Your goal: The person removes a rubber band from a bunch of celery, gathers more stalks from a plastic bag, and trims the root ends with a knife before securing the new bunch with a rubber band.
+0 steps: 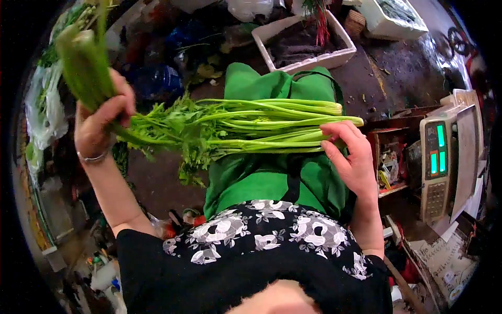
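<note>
Raised at the upper left, my left hand (107, 112) is closed around a thick bunch of celery (83, 73), its cut base tilted upward. More celery stalks (272, 123) lie crosswise over the green apron (261, 180) on my lap. Their leafy ends point left, and the pale cut ends are on the right. At those cut ends is my right hand (353, 157), with curved fingers and thumb on either side of some stalks. Leaves from the lap pile reach close to my left hand, where they overlap what it holds.
A white foam box (342, 52) with dark contents stands beyond my knees. On the right are a scale (436, 162) with lit green displays and a wooden drawer (389, 157) of small items. Bagged greens (44, 110) hang at the far left, near a blue plastic item (157, 81).
</note>
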Action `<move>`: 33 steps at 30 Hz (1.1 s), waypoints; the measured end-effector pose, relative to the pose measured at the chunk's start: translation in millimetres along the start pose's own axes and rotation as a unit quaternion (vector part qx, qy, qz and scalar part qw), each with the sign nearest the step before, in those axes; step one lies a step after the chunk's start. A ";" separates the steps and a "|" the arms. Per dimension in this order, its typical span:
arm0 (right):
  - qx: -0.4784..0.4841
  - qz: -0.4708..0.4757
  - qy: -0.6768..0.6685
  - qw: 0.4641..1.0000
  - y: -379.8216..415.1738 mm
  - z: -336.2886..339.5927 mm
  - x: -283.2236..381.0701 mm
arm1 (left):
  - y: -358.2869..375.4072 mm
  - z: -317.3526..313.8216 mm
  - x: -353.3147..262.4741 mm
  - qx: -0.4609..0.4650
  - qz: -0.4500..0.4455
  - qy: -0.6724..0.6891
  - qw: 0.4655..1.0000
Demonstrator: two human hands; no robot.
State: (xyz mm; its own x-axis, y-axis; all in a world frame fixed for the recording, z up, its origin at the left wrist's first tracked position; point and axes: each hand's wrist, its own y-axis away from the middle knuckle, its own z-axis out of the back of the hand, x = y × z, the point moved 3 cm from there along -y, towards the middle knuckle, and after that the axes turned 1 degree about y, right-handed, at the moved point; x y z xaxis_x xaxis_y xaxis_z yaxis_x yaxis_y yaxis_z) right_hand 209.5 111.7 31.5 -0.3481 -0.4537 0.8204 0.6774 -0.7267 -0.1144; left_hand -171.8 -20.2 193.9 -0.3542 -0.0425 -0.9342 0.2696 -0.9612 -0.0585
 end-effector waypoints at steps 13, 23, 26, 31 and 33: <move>0.028 -0.062 -0.217 0.974 -9.5 -8.2 20.2 | -8.8 -81.0 -2.9 0.234 0.094 -0.164 0.954; -0.030 -0.130 -0.566 0.813 -12.5 -9.8 3.3 | -28.9 -153.9 54.3 0.410 0.150 0.022 0.899; -0.033 -0.101 -0.481 0.870 -12.3 -10.3 -0.3 | -36.0 -152.5 57.3 0.407 0.237 0.015 0.882; -0.042 -0.006 -0.261 0.964 -18.7 -10.3 8.0 | -35.8 -162.5 71.9 0.409 0.221 0.028 0.885; -0.048 0.037 -0.172 0.983 -22.4 -5.3 14.4 | -35.5 -165.6 70.7 0.403 0.217 0.045 0.888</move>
State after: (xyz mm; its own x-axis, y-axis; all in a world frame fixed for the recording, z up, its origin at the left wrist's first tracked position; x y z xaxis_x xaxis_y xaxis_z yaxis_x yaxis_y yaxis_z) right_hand 185.9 118.7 42.9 -0.0485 -0.3182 0.9468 0.6227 -0.7508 -0.2204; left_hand -58.2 56.0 71.7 -0.2903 -0.4705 -0.8333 -0.3789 -0.7431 0.5516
